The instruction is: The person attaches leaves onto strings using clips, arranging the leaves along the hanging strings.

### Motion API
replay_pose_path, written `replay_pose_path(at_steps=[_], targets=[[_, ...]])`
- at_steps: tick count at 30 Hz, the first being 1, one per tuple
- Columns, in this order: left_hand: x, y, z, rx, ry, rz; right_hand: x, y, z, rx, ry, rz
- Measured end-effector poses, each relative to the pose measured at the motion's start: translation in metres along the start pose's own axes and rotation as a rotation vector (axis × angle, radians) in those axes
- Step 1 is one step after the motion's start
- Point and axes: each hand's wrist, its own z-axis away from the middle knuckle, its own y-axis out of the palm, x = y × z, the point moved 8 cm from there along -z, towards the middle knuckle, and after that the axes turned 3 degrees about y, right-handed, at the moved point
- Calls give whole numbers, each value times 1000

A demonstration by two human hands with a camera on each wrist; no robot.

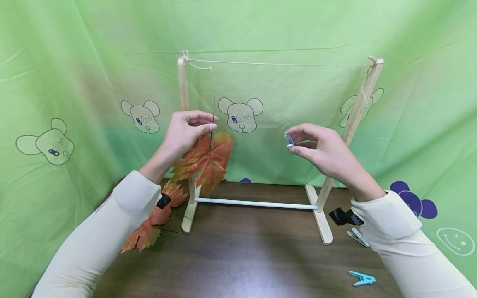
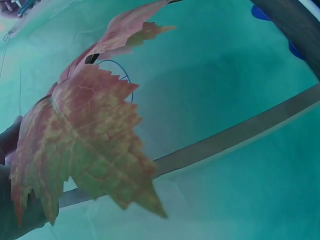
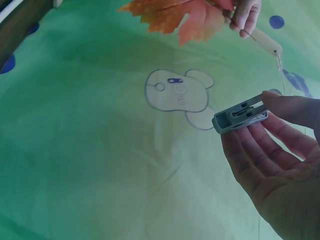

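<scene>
An orange and yellow-green artificial maple leaf hangs from its thin dark stem, which my left hand pinches between thumb and fingers. In the left wrist view that leaf covers much of the hand. My right hand pinches a small grey clothespin between thumb and fingertips. The right wrist view shows the clothespin from close by. Both hands are raised in front of a wooden frame, below a thin string tied between its two posts.
More artificial leaves lie on the brown table at the left, partly behind my left sleeve. A blue clothespin and grey-white ones lie at the right. A white bar joins the frame's feet. Green cloth surrounds the table.
</scene>
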Motion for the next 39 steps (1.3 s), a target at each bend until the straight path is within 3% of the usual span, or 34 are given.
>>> replay_pose_path(at_steps=[11,26,34,39], targets=[[-12,-3,-10,-48,19,86,23,-2,-30,18,70,-47],[-20,-5,-19,-82,-24,150,55,2,-59,54,56,-90],[-21,-5,-22,-102,-40,170,70,5,-78,26,63,-247],[-22,-6,-23,-118,-46,196,83,6,-91,-11,18,-368]])
